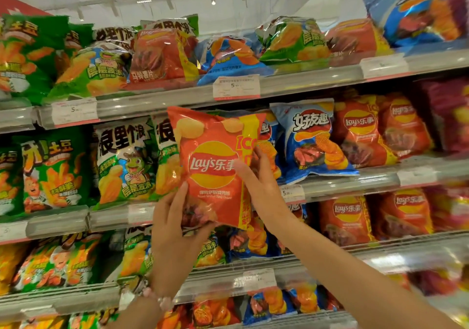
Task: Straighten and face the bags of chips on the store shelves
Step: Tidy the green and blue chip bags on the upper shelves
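We read "Lay's乐事" on the glossy orange chip bag [212,168] in front, "好友趣" on the blue ridged-chip bag [313,140], and "5" on the white shelf price tag [236,86].

A white back wall [228,11] is seen above the top shelf, crossed by pale metal rails and hooks [168,2] and marked by small bright reflections of lamps [213,2]. A red panel [15,3] is set at the upper left. Grey shelf edges [304,81] are stacked in tiers, with clear plastic strips in which white price labels [236,86] are held.
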A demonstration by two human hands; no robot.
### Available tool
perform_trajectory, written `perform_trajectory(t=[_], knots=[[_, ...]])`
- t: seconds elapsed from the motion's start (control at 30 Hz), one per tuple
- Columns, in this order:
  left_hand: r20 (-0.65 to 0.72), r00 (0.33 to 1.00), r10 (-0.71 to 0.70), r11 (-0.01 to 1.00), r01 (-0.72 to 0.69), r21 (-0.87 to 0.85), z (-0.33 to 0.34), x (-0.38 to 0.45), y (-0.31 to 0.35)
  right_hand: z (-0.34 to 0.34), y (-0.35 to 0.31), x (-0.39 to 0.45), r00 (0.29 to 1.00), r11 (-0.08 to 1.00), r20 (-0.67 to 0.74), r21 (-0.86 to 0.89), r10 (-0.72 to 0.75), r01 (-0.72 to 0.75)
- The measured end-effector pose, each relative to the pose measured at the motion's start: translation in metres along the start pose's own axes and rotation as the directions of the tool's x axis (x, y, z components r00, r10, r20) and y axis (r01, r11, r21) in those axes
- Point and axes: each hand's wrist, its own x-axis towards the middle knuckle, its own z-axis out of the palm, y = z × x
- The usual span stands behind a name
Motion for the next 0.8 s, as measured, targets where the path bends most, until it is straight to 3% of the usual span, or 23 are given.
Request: perform_trajectory(t=[0.13,0.33,0.47,0.8], knots=[[0.056,0.997,0.06,0.996,-0.056,-0.068,0.028,0.007,0.025,-0.034,-0.011,-0.006,0.996,0.978,-0.079,-0.2,0.036,-0.051],[0.179,0.982,0.053,0.988,-0.025,-0.155,0.079,0.017,0.072,-0.093,-0.027,-0.009,0.984,0.939,-0.18,-0.34,-0.004,-0.058],[0.231,0.972,0.033,0.981,0.013,-0.193,0.112,0.025,0.103,-0.138,-0.039,-0.005,0.965,0.934,-0.26,-0.351,-0.021,-0.074],[0.355,0.913,0.201,0.977,-0.162,-0.137,0.175,0.056,0.153,-0.274,-0.069,0.013,0.903,0.902,-0.429,-0.399,-0.022,-0.168]])
